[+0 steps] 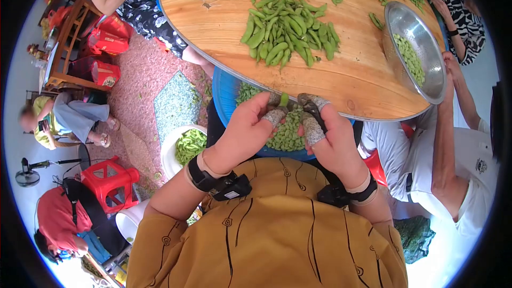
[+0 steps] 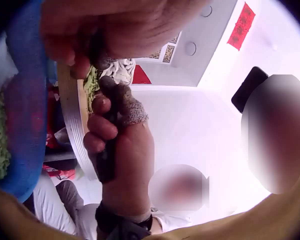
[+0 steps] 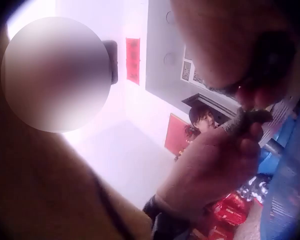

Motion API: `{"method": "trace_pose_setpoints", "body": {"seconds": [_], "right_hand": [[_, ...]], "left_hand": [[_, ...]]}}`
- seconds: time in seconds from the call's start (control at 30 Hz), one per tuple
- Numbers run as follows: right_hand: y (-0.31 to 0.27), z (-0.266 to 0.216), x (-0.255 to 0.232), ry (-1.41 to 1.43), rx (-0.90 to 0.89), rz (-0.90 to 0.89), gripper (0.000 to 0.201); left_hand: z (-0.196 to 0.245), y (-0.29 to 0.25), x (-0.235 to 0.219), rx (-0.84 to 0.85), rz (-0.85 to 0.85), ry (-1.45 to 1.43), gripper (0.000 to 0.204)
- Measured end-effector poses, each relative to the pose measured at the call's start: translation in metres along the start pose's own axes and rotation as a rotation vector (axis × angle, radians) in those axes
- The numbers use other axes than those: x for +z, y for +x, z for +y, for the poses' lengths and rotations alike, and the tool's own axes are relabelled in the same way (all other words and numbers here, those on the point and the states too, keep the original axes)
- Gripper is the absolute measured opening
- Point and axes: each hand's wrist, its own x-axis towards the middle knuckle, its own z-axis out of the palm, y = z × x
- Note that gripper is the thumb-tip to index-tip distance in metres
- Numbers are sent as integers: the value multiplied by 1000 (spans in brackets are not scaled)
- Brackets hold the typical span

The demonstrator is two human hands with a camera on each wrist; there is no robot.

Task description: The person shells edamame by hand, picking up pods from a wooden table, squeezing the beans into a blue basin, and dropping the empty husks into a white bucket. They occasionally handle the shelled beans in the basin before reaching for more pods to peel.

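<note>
Head view: green pod (image 1: 284, 100) pinched by L grip (image 1: 244, 128) above blue basin (image 1: 223, 93); prob. light, pliable, slightly slick, best held near one end. L wrist: R grip (image 2: 127, 145) curled, contents can't be told. R wrist: pod obscured.

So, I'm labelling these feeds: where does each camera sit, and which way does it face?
Head: on the head, facing forward and down at left hand, right hand and table; forearms and mustard shirt show.
Left wrist: strapped there, looking past the near left hand across to the right; basin at picture left.
Right wrist: strapped there, looking the opposite way, past the right hand to the left; basin at picture right.
Both wrist views share both hands and the basin.
</note>
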Motion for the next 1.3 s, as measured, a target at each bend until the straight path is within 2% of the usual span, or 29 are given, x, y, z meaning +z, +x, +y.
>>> {"method": "trace_pose_setpoints", "body": {"seconds": [0.13,0.2,0.33,0.4,0.43,0.5,0.57,0.63,0.67,0.7,0.73,0.77,0.83,0.9,0.93,1.0,1.03,1.1,1.13,1.23,1.3], "right_hand": [[4,-1,1,6,34,-132,31],[5,-1,1,5,35,-140,32],[5,2,-2,71,105,-178,34],[6,-2,-5,92,147,-194,35],[6,-3,-7,113,186,-214,37],[6,0,-9,106,143,-225,35],[8,0,-11,100,98,-237,33],[10,-5,-12,456,328,-349,28],[9,-8,-13,457,328,-349,28],[9,-12,-15,620,433,-357,26],[9,-13,-15,782,538,-364,24],[9,-11,-13,783,539,-366,24],[9,-4,-8,568,462,-336,23],[7,-5,-6,500,444,-340,24],[5,-6,-6,431,423,-341,25],[5,-11,-7,379,394,-321,27],[5,-13,-7,324,364,-302,30],[5,-9,-7,334,348,-296,33],[5,-6,-5,343,331,-292,35],[2,9,3,396,311,-263,34],[1,9,5,422,309,-261,33]], "left_hand": [[-5,-5,-6,-44,-21,30,38],[-5,-6,-9,-26,-55,179,37],[-4,-5,-8,6,-50,241,36],[-2,-5,-6,135,-67,464,31],[0,-6,-6,133,-72,463,31],[4,-6,-6,314,-46,881,25],[0,-6,-10,373,-56,894,20],[1,-7,-13,431,-64,910,16],[6,-7,-14,116,-149,430,14],[9,-7,-15,-195,-222,-54,12],[8,-5,-17,-196,-221,-53,12],[5,-4,-18,-203,-236,-83,11],[-6,-2,-17,-211,-251,-115,11],[-13,-2,-13,-39,-172,149,15],[-9,-3,-13,-40,-172,149,15],[6,-4,-12,194,-131,909,18],[4,-5,-11,194,-134,909,18],[-7,-6,-11,543,-27,999,20],[-12,-4,-11,542,-27,1000,20],[-12,-3,-9,479,-20,840,15],[0,-5,-10,-296,-105,23,11]]}}
